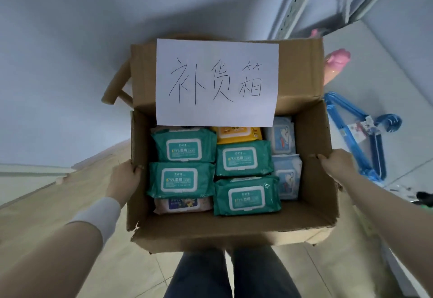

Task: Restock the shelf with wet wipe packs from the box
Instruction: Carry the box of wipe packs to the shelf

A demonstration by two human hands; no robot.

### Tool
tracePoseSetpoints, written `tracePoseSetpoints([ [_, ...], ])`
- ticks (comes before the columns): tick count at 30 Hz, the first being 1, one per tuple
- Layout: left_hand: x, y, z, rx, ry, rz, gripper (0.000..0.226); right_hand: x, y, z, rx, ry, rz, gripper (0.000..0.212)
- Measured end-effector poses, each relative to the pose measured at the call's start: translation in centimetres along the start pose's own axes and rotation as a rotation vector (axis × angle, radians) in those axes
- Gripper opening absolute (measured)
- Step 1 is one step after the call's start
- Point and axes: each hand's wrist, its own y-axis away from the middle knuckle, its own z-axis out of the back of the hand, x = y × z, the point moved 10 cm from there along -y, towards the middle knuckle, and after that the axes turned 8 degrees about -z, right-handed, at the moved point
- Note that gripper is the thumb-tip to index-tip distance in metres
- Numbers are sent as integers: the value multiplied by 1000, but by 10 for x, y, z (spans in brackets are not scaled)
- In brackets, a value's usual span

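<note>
An open cardboard box (234, 226) hangs in front of me, above my legs. My left hand (125, 178) grips its left wall and my right hand (335, 165) grips its right wall, fingers curled over the rims. Inside lie several green wet wipe packs (184, 149), a yellow pack (239, 134), two light blue packs (284, 137) at the right and a pink pack (182, 204) at the lower left. A white paper sheet (216, 82) with handwriting is stuck on the raised far flap. A white shelf (375, 68) stands to the right.
On the shelf lie blue plastic hangers (358, 131) and a pink object (336, 63). A perforated shelf upright (297, 0) rises at the upper right. A pale wall fills the left and the floor below is beige tile (46, 204).
</note>
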Motion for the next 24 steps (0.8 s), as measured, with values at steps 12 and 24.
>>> tracePoseSetpoints([
  [12, -83, 30, -26, 109, -173, -384, 22, -193, 119, -50, -12, -267, -264, 36],
  [24, -258, 129, -123, 331, -385, -918, 22, -421, 337, -190, 18, -631, -883, 37],
])
